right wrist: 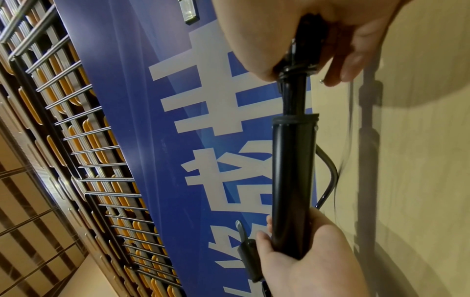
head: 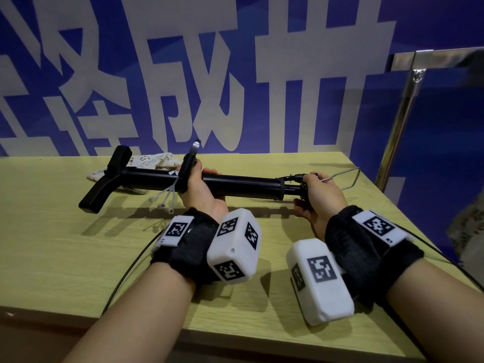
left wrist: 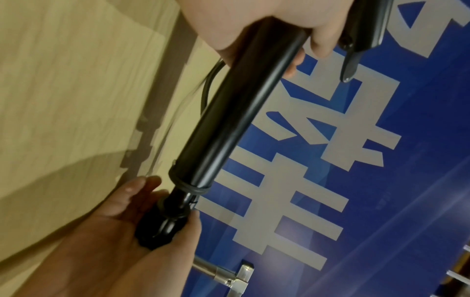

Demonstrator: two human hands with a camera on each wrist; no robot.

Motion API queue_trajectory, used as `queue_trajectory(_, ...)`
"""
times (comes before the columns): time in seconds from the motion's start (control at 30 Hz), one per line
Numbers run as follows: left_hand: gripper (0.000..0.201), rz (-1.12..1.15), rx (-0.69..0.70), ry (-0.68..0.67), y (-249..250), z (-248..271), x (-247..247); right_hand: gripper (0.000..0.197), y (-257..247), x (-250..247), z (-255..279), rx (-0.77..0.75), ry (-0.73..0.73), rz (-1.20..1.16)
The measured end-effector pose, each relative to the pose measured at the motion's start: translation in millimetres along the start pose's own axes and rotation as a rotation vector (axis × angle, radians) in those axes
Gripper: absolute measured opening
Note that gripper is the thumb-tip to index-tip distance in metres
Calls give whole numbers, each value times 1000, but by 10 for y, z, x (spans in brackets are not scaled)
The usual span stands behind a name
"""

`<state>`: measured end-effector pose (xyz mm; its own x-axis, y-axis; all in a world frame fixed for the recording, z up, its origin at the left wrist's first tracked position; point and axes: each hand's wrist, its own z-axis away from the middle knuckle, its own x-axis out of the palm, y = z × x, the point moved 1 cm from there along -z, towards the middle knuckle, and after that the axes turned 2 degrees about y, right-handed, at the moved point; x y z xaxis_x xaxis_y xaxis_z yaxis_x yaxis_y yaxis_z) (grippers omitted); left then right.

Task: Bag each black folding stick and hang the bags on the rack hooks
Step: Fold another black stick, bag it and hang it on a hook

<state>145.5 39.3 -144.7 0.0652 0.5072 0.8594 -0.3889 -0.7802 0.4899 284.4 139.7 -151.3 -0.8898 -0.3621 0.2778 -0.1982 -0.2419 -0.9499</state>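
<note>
A black folding stick (head: 248, 184) with a T-shaped handle (head: 104, 184) at its left end is held level just above the wooden table (head: 65, 258). My left hand (head: 199, 184) grips the barrel near the middle, beside a black lever and white tags (head: 165, 197). My right hand (head: 319, 195) grips the thin right end, where a wire loop (head: 348, 176) sticks out. The left wrist view shows the barrel (left wrist: 229, 120) running from my left hand (left wrist: 241, 24) to my right hand (left wrist: 132, 231). A patterned cloth bag (head: 157, 161) lies on the table behind the handle.
A blue wall panel with large pale characters (head: 209, 74) stands right behind the table. A metal post (head: 403, 113) rises at the table's right rear corner. A black cable (head: 131, 271) trails over the near edge. A wire grid rack (right wrist: 89, 160) appears in the right wrist view.
</note>
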Motion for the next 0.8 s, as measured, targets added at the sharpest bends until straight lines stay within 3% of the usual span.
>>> queue_trajectory(0.13,21,-49,9,-39,-58,0,8,34,-3,22,46,67,-75,-38)
queue_trajectory(0.27,49,-46,11,-90,-118,-20,9,37,8,37,92,107,-151,-13)
queue_trajectory(0.4,38,-51,19,-96,-133,-10,11,39,15,65,146,145,-205,-13)
queue_trajectory(0.57,51,-17,-1,-124,-127,41,34,49,-8,52,157,96,-158,-117)
queue_trajectory(0.63,40,-39,-25,-151,-110,97,71,47,-51,49,143,38,-109,-169)
queue_trajectory(0.73,9,-150,-62,-199,-78,248,135,40,-144,39,106,-61,-38,-215)
queue_trajectory(0.8,7,-176,-60,-206,-42,309,161,35,-207,-18,75,-100,34,-252)
